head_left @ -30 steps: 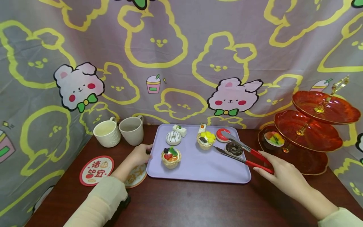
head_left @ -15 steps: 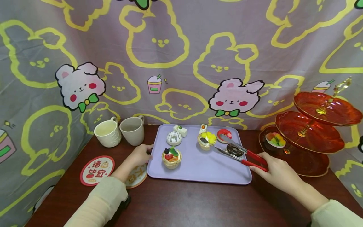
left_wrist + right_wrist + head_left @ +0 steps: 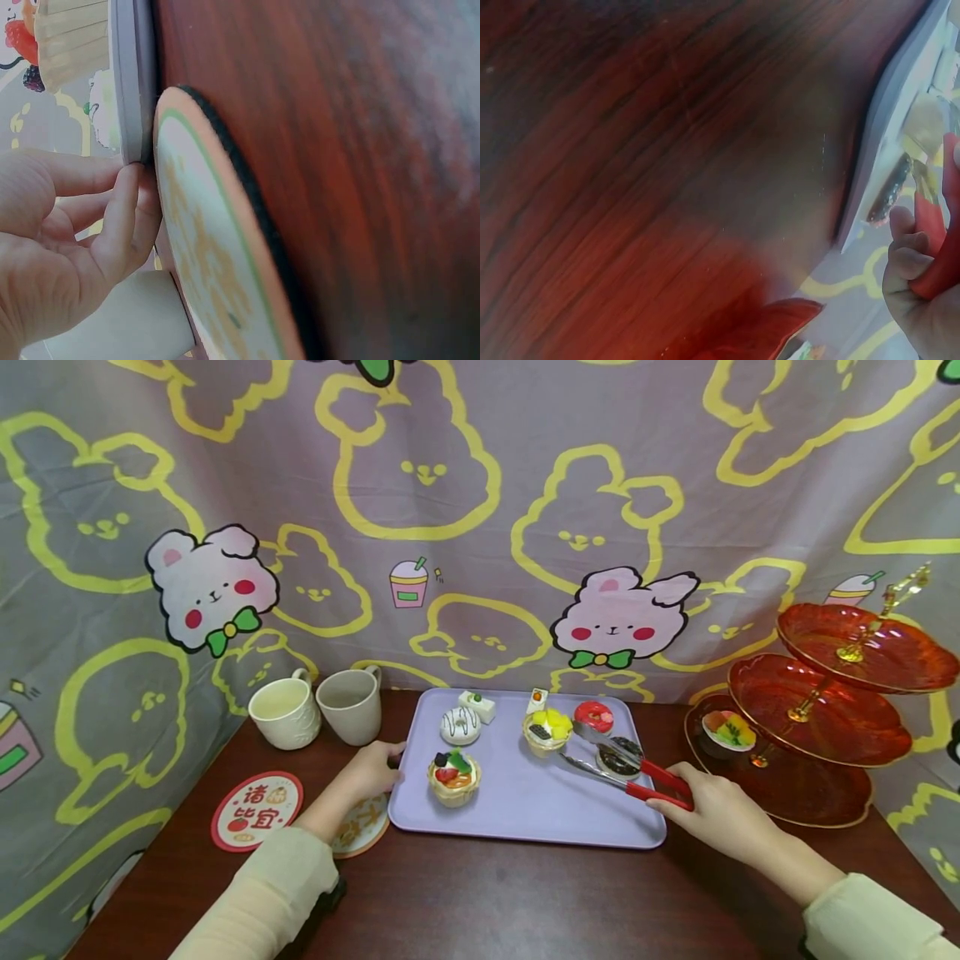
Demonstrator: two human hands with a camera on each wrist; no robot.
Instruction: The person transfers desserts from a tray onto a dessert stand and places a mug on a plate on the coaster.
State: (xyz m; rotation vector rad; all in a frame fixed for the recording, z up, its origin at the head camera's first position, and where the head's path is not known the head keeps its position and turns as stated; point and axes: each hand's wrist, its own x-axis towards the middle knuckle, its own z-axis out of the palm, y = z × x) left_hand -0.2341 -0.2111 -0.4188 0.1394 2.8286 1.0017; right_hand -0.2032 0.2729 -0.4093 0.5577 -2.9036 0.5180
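My left hand [image 3: 370,770] pinches the left rim of a lilac tray [image 3: 510,814]; the left wrist view shows thumb and fingers meeting at the tray's edge [image 3: 133,90]. My right hand [image 3: 723,810] grips metal tongs [image 3: 658,783] by their red handles. The tongs' tips are spread just right of a tart with yellow fruit [image 3: 547,731], above the tray. Beneath the arms of the tongs lies a dark chocolate doughnut [image 3: 624,765], partly hidden. A red doughnut [image 3: 594,716] sits behind them. At the tray's left are a berry tart [image 3: 453,781] and a white doughnut [image 3: 460,726].
Two small white cakes, one a block [image 3: 477,705], stand at the tray's back. A cream mug [image 3: 285,714] and a grey mug [image 3: 350,706] stand left, near a round coaster [image 3: 257,811]. A red tiered stand [image 3: 817,706] rises at right, holding a fruit cup [image 3: 727,730].
My right hand and the tongs have moved left, bringing the tips close to the yellow fruit tart. The left hand stays at the tray's rim.
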